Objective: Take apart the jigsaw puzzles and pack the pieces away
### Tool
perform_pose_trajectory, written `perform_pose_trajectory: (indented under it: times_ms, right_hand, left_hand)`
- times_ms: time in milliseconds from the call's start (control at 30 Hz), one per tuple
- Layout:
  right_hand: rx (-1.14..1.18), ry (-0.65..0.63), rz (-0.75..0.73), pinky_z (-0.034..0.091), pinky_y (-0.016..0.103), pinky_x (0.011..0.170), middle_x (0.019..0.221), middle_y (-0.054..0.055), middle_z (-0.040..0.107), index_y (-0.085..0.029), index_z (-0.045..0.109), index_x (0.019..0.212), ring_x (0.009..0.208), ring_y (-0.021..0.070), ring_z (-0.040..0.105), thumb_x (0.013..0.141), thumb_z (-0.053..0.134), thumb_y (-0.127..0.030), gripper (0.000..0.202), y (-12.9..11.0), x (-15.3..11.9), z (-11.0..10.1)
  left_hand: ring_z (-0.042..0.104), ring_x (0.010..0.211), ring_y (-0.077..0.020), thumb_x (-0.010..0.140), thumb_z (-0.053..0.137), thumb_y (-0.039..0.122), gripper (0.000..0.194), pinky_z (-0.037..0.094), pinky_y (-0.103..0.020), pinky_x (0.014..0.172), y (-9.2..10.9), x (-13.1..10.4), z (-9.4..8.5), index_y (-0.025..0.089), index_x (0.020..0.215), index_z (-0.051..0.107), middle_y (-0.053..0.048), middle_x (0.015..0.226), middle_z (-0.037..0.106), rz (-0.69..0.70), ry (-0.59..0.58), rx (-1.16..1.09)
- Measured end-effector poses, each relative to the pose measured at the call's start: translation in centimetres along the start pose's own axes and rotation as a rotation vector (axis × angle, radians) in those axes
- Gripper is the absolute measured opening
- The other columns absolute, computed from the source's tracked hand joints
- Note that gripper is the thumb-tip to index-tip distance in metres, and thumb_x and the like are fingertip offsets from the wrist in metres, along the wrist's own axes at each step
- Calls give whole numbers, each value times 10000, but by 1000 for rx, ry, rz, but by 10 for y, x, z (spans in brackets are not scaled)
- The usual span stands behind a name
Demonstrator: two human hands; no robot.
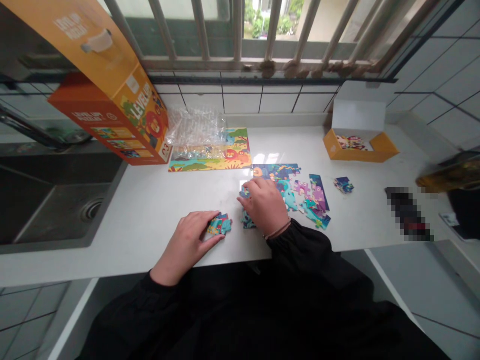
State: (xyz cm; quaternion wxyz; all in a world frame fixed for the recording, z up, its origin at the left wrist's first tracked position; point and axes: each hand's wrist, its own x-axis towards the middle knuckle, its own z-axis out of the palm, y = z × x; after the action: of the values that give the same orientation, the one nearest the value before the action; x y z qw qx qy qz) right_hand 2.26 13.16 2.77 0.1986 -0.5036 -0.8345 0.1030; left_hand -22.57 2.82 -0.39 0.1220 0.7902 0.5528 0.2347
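My left hand (187,237) rests on the counter, thumb and fingers curled round a small pile of puzzle pieces (222,226). To its right, my right hand (268,206) is over the left side of a partly joined jigsaw puzzle (277,171). Its thumb and forefinger close on a blue puzzle piece (244,192) at the puzzle's left edge; whether that piece is joined to others I cannot tell. My hand hides the puzzle's middle. Purple and blue joined pieces (318,195) form the right part, with gaps between them and the rest.
A small pile of pieces (344,185) lies to the right. Behind stand an open yellow box (362,150) and a tall orange puzzle box (123,125). Clear plastic wrap (197,127) covers part of a finished animal puzzle (213,162). A sink (108,200) is at the left.
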Motion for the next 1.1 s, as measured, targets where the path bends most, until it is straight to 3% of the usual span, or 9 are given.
perform_pose_trajectory:
  times_ms: [100, 367, 533, 767, 867, 1000, 1100]
  right_hand:
    - [-85, -50, 64, 492, 509, 1065, 1227, 169, 713, -197, 704, 1292, 1219, 374, 592, 971, 810, -357, 374, 14, 2, 1]
    - [-22, -21, 29, 472, 442, 1022, 1170, 160, 707, -173, 694, 1266, 1153, 347, 605, 954, 753, -290, 338, 22, 0, 20]
    - [12, -16, 10, 480, 410, 957, 1094, 128, 710, -161, 674, 1227, 1049, 317, 627, 940, 685, -203, 290, 20, 1, 18]
    - [139, 53, 12, 514, 401, 945, 1103, 116, 637, -188, 666, 1166, 991, 285, 623, 859, 685, -133, 312, 25, 0, 22]
    - [231, 89, 8, 537, 398, 924, 1102, 104, 607, -199, 662, 1145, 969, 269, 621, 830, 685, -92, 333, 27, 0, 22]
    - [392, 120, -111, 550, 405, 984, 1132, 89, 602, -218, 648, 1135, 1054, 263, 637, 835, 718, -83, 336, 17, -4, 12]
    - [512, 65, -270, 548, 396, 1021, 1154, 70, 611, -238, 647, 1134, 1102, 244, 641, 865, 746, -104, 316, 2, -11, 5]
  left_hand:
    - [655, 1359, -352, 1007, 772, 488, 511, 529, -533, 1139, 1, 0, 1, 279, 1453, 634, -134, 1497, 679, -4, 11, 16]
    - [662, 1309, -374, 913, 877, 507, 693, 538, -537, 1112, 4, -2, 2, 252, 1481, 573, -149, 1411, 698, -31, 72, 65]
    - [701, 1194, -339, 956, 848, 442, 592, 563, -487, 1014, 2, -4, 2, 244, 1444, 576, -118, 1314, 737, -23, 70, 67]
    - [683, 1238, -315, 971, 837, 437, 538, 553, -490, 1089, 7, -2, -3, 267, 1414, 584, -106, 1322, 719, -2, 185, -54]
    - [680, 1251, -318, 960, 852, 430, 552, 546, -496, 1090, 10, 3, 1, 267, 1418, 589, -107, 1332, 727, 15, 144, -47]
    - [680, 1283, -329, 960, 850, 435, 565, 538, -511, 1103, 10, 8, 6, 285, 1440, 590, -107, 1368, 726, 18, 46, -26]
    - [642, 1370, -352, 916, 889, 473, 746, 523, -541, 1159, 8, 6, 6, 299, 1539, 518, -124, 1465, 676, 12, 88, -40]
